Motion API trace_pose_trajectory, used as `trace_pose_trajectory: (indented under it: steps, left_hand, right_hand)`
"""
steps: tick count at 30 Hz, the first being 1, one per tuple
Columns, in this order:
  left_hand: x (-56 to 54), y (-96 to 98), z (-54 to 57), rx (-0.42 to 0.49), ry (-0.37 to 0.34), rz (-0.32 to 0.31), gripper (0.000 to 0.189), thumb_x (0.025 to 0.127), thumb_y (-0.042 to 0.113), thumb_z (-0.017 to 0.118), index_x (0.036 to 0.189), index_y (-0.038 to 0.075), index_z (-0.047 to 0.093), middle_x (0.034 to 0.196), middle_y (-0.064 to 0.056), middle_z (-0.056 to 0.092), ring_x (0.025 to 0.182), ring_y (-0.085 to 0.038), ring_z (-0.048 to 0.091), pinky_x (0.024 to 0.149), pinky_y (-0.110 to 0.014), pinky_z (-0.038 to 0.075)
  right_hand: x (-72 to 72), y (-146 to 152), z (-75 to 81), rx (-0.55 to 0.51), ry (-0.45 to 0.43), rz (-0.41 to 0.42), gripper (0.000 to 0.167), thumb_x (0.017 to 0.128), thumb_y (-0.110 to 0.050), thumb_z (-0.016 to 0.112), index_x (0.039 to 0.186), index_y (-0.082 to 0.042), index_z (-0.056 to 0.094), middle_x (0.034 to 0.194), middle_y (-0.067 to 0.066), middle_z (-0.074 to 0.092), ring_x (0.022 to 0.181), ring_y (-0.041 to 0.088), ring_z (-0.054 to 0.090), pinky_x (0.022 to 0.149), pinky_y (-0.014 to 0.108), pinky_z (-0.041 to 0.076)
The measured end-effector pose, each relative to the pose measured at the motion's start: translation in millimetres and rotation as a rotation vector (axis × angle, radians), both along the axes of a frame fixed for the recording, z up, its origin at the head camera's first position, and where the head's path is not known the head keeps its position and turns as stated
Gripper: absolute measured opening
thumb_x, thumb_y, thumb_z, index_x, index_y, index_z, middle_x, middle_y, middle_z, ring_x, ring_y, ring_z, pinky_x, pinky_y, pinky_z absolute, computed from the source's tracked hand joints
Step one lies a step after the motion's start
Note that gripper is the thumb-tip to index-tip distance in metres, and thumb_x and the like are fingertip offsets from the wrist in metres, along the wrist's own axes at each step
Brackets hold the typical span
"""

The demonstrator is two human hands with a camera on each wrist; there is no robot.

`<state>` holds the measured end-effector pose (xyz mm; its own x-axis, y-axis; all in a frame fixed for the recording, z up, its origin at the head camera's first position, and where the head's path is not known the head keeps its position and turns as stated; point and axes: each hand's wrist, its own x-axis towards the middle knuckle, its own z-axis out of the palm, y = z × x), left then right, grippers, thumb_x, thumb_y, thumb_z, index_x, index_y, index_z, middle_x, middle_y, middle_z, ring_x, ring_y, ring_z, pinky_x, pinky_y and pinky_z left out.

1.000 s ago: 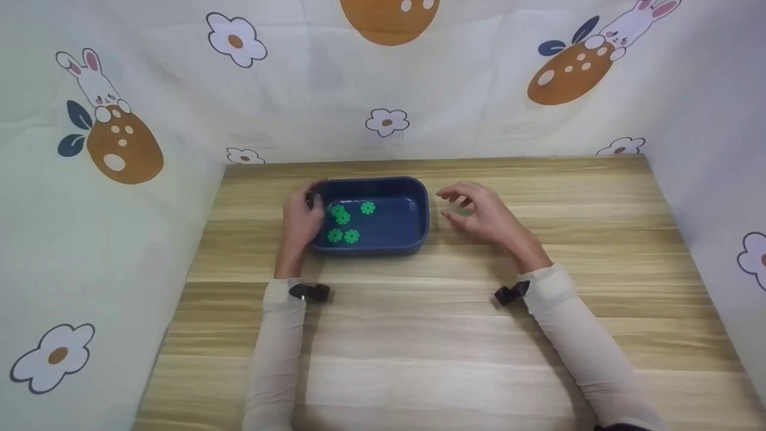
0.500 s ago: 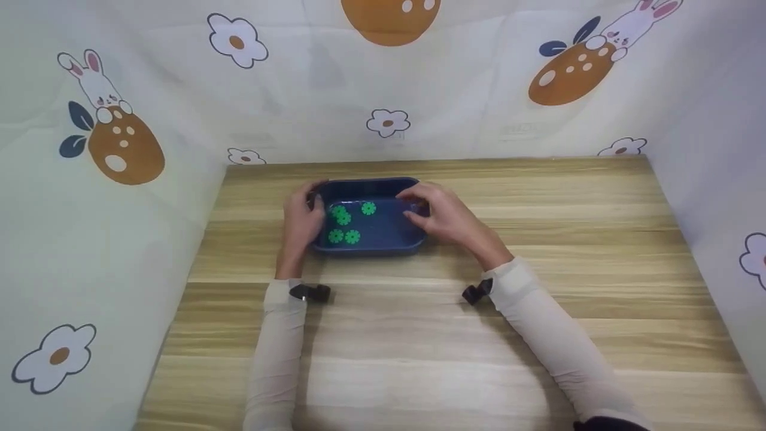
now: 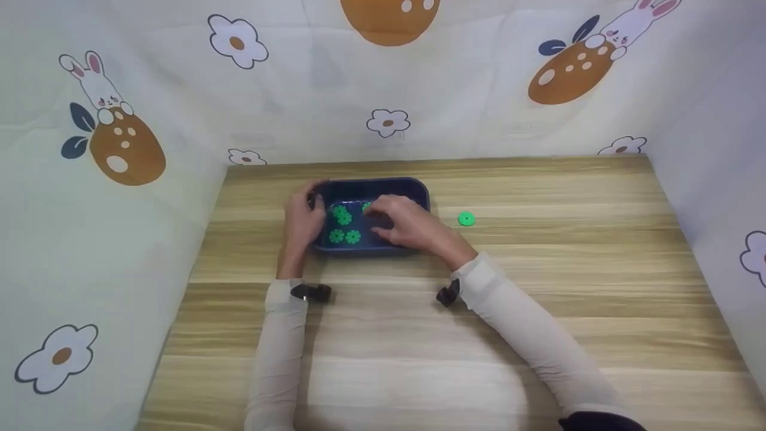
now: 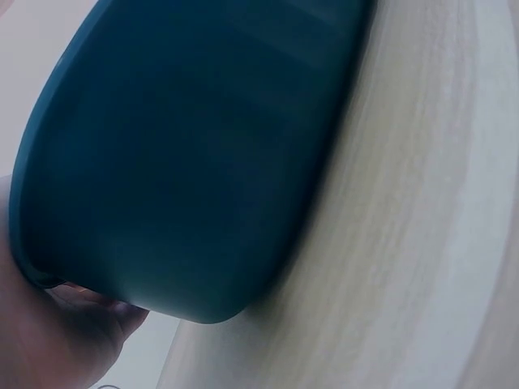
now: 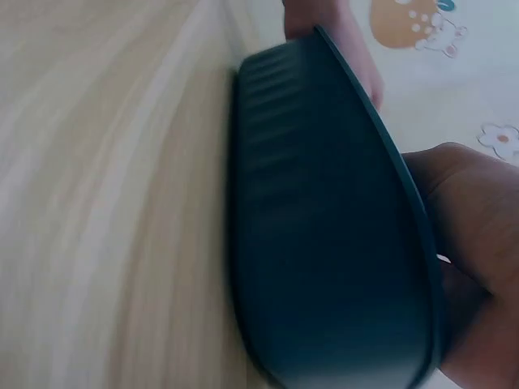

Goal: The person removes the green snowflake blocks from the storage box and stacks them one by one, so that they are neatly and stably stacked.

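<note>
A dark blue rectangular plastic bin [image 3: 359, 251] sits toward the back of the wooden table. My left hand [image 3: 303, 218] grips its left end, thumb over the rim on the inside. In the left wrist view that hand [image 4: 57, 332] shows at the rim, below the bin wall [image 4: 178, 162]. Several green notched plastic discs [image 3: 337, 236] lie inside on the left. My right hand [image 3: 410, 226] reaches over the bin's right half, thumb and fingers apart, partly covering one disc [image 3: 366, 206]. Its fingertips are hidden behind the bin wall [image 5: 324, 203] in the right wrist view.
One green notched disc [image 3: 466, 218] lies on the table [image 3: 538, 239] right of the bin. A patterned cloth [image 3: 299, 102] walls in the back and both sides.
My right hand has moved left from beside the bin to inside its right half. That uncovers the green disc on the table. My left hand keeps its grip in place.
</note>
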<state>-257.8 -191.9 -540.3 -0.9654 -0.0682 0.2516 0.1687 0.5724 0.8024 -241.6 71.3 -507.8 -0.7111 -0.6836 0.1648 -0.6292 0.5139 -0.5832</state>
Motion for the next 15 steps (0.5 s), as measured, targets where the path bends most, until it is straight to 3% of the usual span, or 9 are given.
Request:
trace_pose_trajectory:
  steps: [15]
  left_hand:
    - [1.2,0.2,0.1,-0.004,0.008,0.009,0.04,0.103,-0.003,0.055,0.138,0.006,0.072,0.14,-0.016,0.072,0.136,-0.034,0.065,0.121,-0.049,0.049]
  right_hand:
    - [-6.3,-28.2,-3.0,0.132,-0.048,0.061,0.042,0.096,-0.019,0.081,0.133,-0.002,0.073,0.134,0.016,0.074,0.128,0.033,0.068,0.117,0.048,0.053]
